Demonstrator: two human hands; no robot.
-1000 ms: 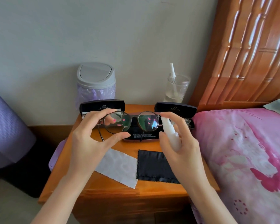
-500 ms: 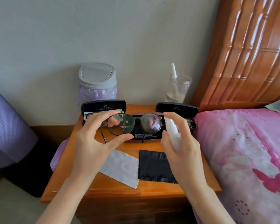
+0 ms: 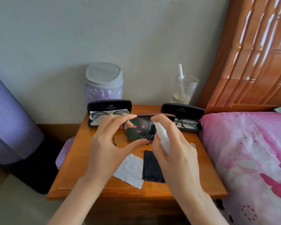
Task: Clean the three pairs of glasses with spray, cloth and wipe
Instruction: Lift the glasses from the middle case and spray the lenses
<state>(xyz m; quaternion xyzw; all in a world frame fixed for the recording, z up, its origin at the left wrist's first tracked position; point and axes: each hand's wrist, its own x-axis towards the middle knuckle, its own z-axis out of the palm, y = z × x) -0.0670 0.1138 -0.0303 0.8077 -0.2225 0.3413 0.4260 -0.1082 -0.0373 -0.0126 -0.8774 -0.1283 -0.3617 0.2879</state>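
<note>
My left hand [image 3: 107,140] pinches a dark-framed pair of glasses [image 3: 137,129] by one lens rim, above the wooden nightstand [image 3: 201,168]. My right hand [image 3: 173,153] grips a small white spray bottle [image 3: 163,138], its nozzle close to the lens, hiding the other lens. A second pair of glasses [image 3: 109,115] lies in an open black case [image 3: 109,104] at the back left. A third pair [image 3: 187,123] lies in an open black case [image 3: 182,109] at the back right. A white wipe [image 3: 130,171] and a black cloth [image 3: 150,168] lie flat near the front.
A grey-lidded bin with a purple bag [image 3: 104,83] and a clear cup with liquid [image 3: 183,90] stand against the wall. A third open case [image 3: 170,116] sits behind my hands. A pink bedspread [image 3: 250,159] and wooden headboard [image 3: 258,54] border the right. A purple roll [image 3: 10,119] stands at left.
The glasses have turned and shifted toward the spray bottle, so one lens now faces me and the other is hidden behind my right hand. The bottle moved closer to the lens.
</note>
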